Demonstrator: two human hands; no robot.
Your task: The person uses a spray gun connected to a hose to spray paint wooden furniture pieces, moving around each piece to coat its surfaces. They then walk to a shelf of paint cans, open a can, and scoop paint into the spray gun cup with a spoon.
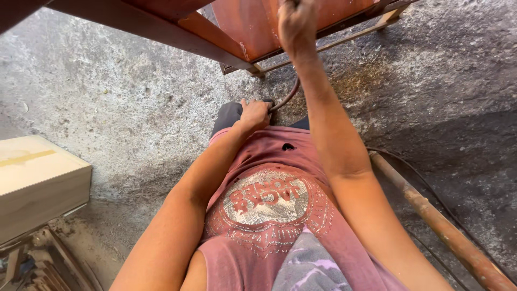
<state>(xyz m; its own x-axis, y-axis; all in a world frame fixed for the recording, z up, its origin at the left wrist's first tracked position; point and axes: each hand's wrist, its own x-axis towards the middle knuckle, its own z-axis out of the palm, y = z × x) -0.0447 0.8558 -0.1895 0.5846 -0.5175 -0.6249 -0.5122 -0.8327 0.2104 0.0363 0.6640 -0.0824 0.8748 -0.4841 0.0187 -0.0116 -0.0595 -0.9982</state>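
My left hand rests low by my thigh, fingers closed around a dark reddish hose that curves upward. My right hand is raised in front of a rust-red wooden furniture piece, closed into a fist; whatever it grips is hidden by the fingers. The hose runs up toward that hand. I wear a faded pink shirt with a round print.
A pale wooden box sits at the left on a stand. A rusty pipe and thin cables lie on the rough concrete floor at the right. The furniture's light wood legs stand just ahead.
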